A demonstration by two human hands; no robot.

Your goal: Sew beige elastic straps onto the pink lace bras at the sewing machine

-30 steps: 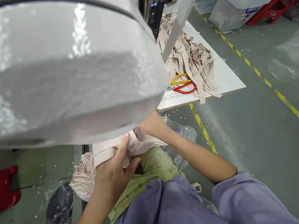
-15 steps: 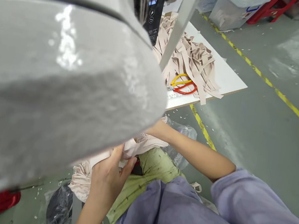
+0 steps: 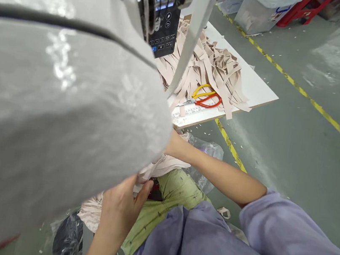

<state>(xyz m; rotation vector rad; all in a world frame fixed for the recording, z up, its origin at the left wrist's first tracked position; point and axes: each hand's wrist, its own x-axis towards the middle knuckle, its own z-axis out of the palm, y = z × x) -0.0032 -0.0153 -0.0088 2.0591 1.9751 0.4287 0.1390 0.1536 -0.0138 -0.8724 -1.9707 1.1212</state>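
The grey-white head of a sewing machine fills the left side, very near the camera. Just past its lower edge, my left hand is closed on pale pink fabric, thumb apart from the hidden fingertips. My right hand reaches in from the right along the fabric's upper side. Its fingers are hidden behind the machine head, so their grip does not show. Lace-like openwork shows on part of the fabric. A gathered pale pink bunch hangs beside my left wrist.
Yellow-and-red-handled scissors and a ruler scale lie on the white table by a heap of beige strips. A control panel rises behind the machine. Clear plastic bags lie below; a plastic bin stands beyond.
The view has shifted slightly, so the machine head covers more of my left fingers and the scissors' blades now show. Both hands stay nearly in place, the left one still on the fabric.
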